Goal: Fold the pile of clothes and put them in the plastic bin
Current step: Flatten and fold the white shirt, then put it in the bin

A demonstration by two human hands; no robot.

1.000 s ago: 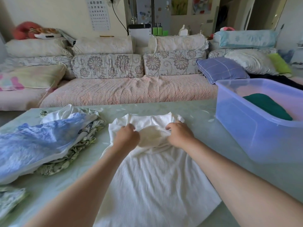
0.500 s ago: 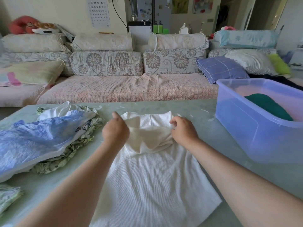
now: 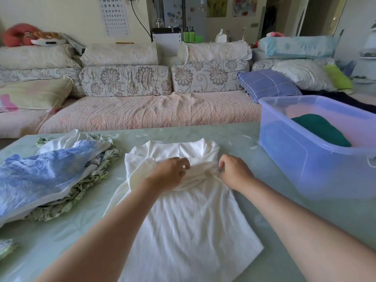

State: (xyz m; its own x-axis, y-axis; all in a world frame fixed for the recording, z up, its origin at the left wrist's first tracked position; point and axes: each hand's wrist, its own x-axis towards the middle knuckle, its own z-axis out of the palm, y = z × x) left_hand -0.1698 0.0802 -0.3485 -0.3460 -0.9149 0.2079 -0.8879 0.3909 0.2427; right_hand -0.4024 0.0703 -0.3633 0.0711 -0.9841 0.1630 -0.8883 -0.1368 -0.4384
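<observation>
Centrally on the surface (image 3: 203,133), a white shirt (image 3: 183,231) is laid flat, its upper part folded down into a bunched layer. That layer is pinched by the left hand (image 3: 171,172), fingers curled, and by the right hand (image 3: 234,172) at its right edge. A pile (image 3: 40,176) of unfolded clothes is heaped at left. A green garment (image 3: 321,129) is held in the bin (image 3: 305,161) at right.
</observation>
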